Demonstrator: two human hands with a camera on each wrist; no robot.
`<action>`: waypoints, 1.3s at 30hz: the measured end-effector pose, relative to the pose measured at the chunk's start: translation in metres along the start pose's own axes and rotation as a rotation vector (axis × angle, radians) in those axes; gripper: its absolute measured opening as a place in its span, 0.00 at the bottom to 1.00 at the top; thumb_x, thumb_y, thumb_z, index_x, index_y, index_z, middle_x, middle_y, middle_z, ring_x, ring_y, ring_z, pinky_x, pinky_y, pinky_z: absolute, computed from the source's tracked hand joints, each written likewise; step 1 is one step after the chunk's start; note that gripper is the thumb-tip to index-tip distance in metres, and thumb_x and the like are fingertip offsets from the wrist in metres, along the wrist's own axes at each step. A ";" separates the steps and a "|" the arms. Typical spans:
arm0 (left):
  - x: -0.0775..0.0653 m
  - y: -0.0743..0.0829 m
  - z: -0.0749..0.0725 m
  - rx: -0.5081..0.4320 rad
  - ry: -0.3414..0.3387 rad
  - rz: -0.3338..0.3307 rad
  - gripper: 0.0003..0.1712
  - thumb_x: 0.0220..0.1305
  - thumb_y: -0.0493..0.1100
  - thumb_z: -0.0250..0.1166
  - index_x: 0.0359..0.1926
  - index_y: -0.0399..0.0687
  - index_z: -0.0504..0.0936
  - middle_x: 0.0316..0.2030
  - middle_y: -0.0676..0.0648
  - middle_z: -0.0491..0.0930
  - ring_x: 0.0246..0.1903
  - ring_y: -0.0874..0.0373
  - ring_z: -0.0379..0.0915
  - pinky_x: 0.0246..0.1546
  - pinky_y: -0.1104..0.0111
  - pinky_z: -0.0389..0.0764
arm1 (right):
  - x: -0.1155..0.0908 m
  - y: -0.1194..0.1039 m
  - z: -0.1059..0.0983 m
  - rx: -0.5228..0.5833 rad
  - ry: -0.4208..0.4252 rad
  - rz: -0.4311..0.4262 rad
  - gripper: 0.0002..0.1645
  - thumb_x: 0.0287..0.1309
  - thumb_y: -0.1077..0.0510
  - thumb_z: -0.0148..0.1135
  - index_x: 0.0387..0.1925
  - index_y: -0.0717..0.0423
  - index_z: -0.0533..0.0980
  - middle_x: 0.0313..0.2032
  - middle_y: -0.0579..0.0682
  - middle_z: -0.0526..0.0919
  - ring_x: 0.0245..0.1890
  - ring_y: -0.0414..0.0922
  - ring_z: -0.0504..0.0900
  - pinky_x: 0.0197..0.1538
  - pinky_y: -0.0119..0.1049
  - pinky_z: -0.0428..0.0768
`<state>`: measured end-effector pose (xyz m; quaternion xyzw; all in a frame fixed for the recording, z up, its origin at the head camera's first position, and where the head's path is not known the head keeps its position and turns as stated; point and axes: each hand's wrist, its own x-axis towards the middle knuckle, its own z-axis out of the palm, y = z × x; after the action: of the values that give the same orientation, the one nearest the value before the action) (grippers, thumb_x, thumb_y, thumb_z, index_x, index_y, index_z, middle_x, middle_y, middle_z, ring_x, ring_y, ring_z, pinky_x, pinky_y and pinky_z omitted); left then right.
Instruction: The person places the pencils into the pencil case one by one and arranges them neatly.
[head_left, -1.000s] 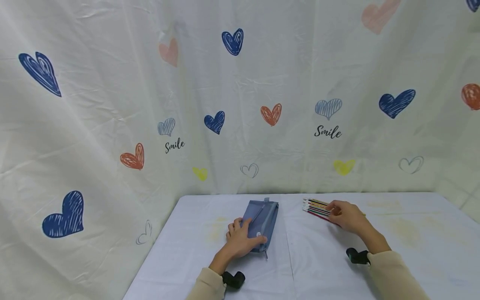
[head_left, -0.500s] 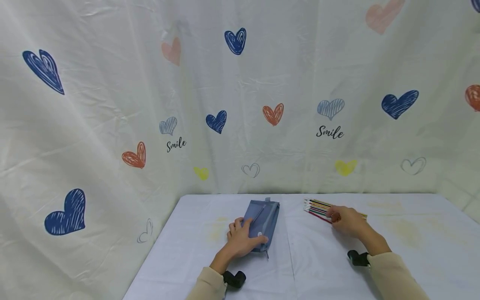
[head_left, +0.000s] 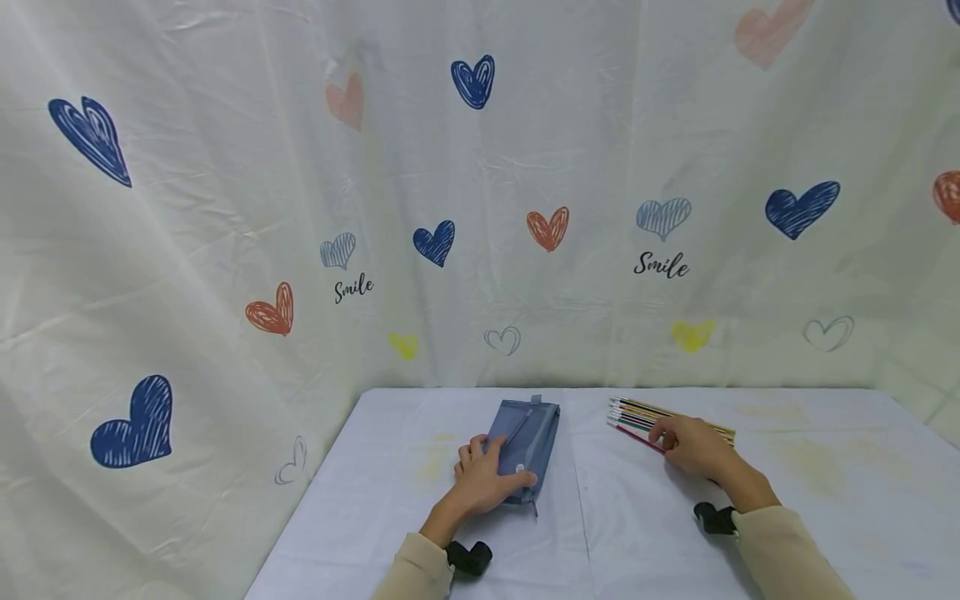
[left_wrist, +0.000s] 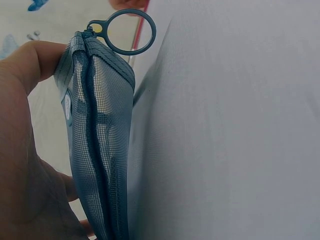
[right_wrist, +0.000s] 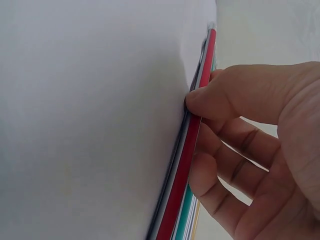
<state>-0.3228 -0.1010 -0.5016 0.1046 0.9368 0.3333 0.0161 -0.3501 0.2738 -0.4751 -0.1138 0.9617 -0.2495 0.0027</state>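
A blue mesh pencil case point(head_left: 528, 437) lies on the white-covered table, its zipper and ring pull point(left_wrist: 131, 32) showing in the left wrist view. Spread over its near left part, my left hand point(head_left: 477, 482) rests with the thumb towards the near end. My right hand point(head_left: 696, 450) pinches a red pencil point(right_wrist: 184, 162) between thumb and fingers, low over the cloth. In the head view this pencil angles away from a row of several striped pencils point(head_left: 637, 410) just behind it. The right hand hides the red pencil's near end and part of the row.
Behind the table point(head_left: 600, 517) hangs a white curtain point(head_left: 585, 150) printed with hearts and the word "Smile". A small black device point(head_left: 468, 559) is strapped at the left wrist, and another black device point(head_left: 715, 517) at the right.
The right hand has shifted slightly towards me, and the red pencil has parted from the row, leaving a gap. More of the other pencils shows. The left hand stays on the pencil case.
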 end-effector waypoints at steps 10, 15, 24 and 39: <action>-0.001 0.001 -0.001 -0.012 -0.002 0.004 0.56 0.53 0.74 0.65 0.77 0.52 0.64 0.74 0.37 0.54 0.69 0.39 0.49 0.64 0.38 0.56 | 0.000 0.000 0.001 -0.003 0.002 -0.030 0.17 0.45 0.71 0.66 0.38 0.53 0.81 0.28 0.47 0.79 0.29 0.44 0.73 0.34 0.38 0.71; -0.002 0.001 -0.001 -0.018 -0.004 0.005 0.56 0.53 0.74 0.66 0.77 0.52 0.64 0.74 0.37 0.54 0.69 0.39 0.49 0.63 0.38 0.56 | 0.000 -0.003 0.001 0.000 0.011 -0.039 0.16 0.45 0.70 0.66 0.39 0.53 0.81 0.28 0.47 0.79 0.28 0.44 0.73 0.32 0.38 0.71; -0.001 0.000 0.000 -0.021 -0.005 0.005 0.56 0.53 0.74 0.66 0.77 0.52 0.63 0.74 0.36 0.54 0.69 0.39 0.49 0.64 0.38 0.55 | -0.001 -0.011 -0.003 0.032 -0.001 0.008 0.15 0.50 0.68 0.68 0.42 0.56 0.80 0.31 0.49 0.79 0.30 0.45 0.74 0.32 0.38 0.72; -0.001 0.000 0.000 -0.021 -0.002 0.009 0.56 0.54 0.73 0.66 0.77 0.52 0.64 0.75 0.36 0.54 0.69 0.39 0.49 0.64 0.38 0.55 | -0.004 -0.019 -0.006 0.099 0.047 -0.034 0.16 0.50 0.66 0.68 0.44 0.57 0.78 0.29 0.47 0.78 0.29 0.43 0.73 0.30 0.36 0.71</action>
<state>-0.3217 -0.1014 -0.5015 0.1089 0.9329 0.3429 0.0168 -0.3420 0.2613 -0.4604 -0.1240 0.9458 -0.2995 -0.0185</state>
